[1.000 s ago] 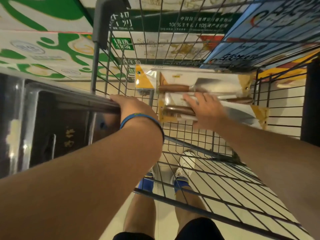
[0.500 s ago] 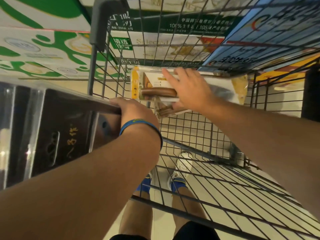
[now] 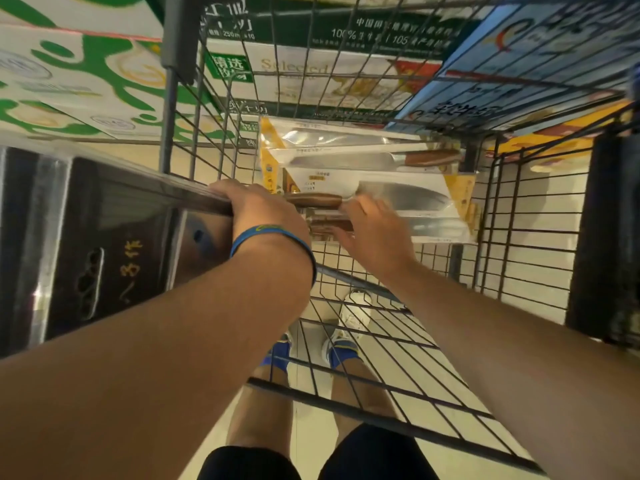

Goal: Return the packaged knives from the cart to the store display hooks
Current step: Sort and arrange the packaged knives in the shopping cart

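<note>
Wood-handled pkgd knives (image 3: 398, 197) | under R grip (image 3: 375, 233), blurred | L grip (image 3: 259, 209) on dark box (image 3: 104, 237)

The light was warm and rather dim, with white glare streaking the clear plastic knife packages (image 3: 332, 138) in the upper centre. Motion blur smeared the right hand (image 3: 372, 233), and the black wire cart (image 3: 168, 126) bowed toward the frame edges.

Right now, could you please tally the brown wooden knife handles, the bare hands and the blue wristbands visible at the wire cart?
Brown wooden knife handles: 3
Bare hands: 2, the left hand gripping the dark cart bar, the right hand blurred at the packaged knives
Blue wristband: 1
Total: 6
</note>
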The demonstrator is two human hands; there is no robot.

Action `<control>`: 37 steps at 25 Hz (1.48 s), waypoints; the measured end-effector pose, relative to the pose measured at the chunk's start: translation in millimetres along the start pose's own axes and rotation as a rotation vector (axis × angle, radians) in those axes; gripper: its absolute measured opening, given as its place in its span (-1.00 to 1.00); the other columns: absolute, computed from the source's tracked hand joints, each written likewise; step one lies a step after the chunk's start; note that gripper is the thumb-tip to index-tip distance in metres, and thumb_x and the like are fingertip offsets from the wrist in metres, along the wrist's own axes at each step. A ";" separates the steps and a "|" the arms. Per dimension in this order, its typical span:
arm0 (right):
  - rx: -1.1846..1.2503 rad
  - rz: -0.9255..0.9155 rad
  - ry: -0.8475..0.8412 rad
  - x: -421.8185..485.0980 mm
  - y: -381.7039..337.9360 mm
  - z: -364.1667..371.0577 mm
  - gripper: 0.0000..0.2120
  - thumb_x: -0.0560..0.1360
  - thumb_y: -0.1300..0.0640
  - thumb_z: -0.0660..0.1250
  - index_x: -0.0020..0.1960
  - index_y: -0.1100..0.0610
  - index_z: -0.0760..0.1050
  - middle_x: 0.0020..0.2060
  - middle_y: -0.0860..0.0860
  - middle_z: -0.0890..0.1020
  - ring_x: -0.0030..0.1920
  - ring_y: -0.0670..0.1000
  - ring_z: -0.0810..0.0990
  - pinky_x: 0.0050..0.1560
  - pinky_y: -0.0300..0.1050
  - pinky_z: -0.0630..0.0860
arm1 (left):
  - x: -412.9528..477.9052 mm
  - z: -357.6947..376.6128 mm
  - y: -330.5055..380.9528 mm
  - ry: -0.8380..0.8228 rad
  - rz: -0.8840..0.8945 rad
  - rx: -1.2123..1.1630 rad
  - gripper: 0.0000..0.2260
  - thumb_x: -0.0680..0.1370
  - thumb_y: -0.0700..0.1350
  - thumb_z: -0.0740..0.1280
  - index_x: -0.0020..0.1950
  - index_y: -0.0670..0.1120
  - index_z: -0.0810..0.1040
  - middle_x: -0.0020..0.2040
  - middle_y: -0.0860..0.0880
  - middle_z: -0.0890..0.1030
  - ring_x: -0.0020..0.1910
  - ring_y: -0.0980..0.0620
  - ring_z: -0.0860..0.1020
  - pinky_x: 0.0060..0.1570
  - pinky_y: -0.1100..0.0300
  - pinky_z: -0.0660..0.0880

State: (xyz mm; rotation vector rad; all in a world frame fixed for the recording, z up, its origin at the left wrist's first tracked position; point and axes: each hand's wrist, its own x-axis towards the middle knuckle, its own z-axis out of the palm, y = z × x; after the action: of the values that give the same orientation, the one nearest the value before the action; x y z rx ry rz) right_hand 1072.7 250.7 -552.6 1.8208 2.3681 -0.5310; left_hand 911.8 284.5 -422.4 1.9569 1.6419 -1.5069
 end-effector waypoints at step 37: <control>0.596 0.862 -0.412 -11.4 64.8 26.0 -0.74 0.65 -0.10 0.21 0.04 0.10 0.47 -0.21 0.01 0.52 -0.23 0.00 0.50 -0.32 -0.13 0.34 | -5.4 -14.9 4.8 0.257 0.034 0.174 -0.68 0.60 0.03 0.09 0.18 -0.10 0.51 0.07 -0.14 0.56 0.10 -0.17 0.52 0.24 -0.18 0.37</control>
State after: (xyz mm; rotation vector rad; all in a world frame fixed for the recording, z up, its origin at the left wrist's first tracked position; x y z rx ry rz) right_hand 1134.4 245.8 -587.1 2.3838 1.0478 -1.3688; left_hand 924.9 289.3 -413.3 2.3446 1.6073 -1.4829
